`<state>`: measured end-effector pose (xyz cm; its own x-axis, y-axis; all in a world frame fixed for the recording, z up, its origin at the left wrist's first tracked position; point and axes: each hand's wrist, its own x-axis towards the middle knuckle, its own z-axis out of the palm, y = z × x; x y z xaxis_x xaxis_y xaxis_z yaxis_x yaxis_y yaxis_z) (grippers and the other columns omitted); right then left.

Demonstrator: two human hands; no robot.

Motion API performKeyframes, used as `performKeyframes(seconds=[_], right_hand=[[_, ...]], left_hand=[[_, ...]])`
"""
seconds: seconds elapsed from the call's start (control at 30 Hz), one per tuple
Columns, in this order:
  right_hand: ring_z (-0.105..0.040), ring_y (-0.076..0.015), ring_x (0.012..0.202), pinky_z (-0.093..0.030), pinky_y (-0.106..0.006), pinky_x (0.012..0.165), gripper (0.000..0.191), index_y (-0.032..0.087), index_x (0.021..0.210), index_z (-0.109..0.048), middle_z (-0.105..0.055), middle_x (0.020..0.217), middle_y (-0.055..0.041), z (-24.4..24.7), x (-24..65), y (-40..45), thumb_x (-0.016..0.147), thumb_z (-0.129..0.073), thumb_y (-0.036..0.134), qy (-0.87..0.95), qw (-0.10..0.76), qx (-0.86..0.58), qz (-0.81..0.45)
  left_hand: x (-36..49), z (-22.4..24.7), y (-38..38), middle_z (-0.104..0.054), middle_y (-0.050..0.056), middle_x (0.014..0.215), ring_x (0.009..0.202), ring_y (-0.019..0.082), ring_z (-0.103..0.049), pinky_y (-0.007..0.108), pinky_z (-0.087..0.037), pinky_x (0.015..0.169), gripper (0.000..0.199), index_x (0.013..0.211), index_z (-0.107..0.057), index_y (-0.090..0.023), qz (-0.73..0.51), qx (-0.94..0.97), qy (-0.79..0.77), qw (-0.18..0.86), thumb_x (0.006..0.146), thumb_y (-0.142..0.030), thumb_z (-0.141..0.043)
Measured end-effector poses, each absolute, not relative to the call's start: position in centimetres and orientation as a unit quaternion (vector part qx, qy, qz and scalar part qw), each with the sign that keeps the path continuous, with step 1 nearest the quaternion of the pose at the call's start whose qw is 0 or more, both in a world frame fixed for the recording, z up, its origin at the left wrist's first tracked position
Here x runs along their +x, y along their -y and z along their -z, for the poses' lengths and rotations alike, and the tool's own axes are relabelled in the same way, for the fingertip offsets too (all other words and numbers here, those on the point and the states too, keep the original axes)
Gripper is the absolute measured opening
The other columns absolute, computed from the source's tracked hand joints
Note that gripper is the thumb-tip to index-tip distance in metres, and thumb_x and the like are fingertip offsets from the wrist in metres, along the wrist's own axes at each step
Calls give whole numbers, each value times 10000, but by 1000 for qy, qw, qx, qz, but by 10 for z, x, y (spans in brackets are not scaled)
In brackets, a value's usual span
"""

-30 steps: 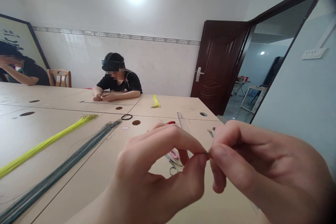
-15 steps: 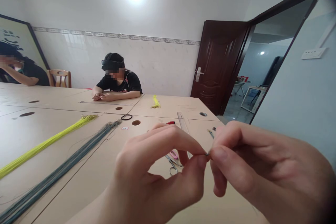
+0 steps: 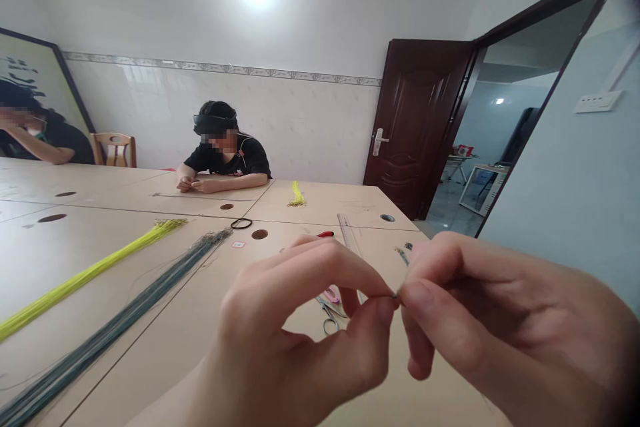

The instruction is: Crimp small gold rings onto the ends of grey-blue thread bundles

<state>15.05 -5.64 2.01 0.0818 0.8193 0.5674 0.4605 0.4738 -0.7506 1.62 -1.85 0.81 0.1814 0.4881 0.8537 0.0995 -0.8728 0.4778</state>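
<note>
One tiny dark bit (image 3: 395, 295) sits over the table (image 3: 175, 330), pinched by the left hand (image 3: 265, 323) and the right hand (image 3: 493, 307) — finger and thumb each; it looks light and easily dropped — its ends seem best to hold.

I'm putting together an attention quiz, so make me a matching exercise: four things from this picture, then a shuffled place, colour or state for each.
Column one:
1. Tiny dark piece
2. Long strand bundle nearest the left hand
3. Door
4. Scissors

Column two:
A. Standing open
B. Partly hidden behind the left hand
C. Grey-blue
D. Pinched between the fingertips of the left hand and right hand

Pairs: 1-D, 2-C, 3-A, 4-B.
</note>
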Motion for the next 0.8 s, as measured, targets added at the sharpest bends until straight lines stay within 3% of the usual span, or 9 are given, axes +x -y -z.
performKeyframes(seconds=[0.8], right_hand=[[-491,-76,490,-424,-127,437,237,218,600,-530,-513,525,48,-22,153,59,832,-570,244,687,531,-472,-152]], left_hand=[[15,-6,17,-614,-1,563,534,99,-563,225,-464,511,160,613,-596,-151,-605,753,-207,154,677,-18,-535]])
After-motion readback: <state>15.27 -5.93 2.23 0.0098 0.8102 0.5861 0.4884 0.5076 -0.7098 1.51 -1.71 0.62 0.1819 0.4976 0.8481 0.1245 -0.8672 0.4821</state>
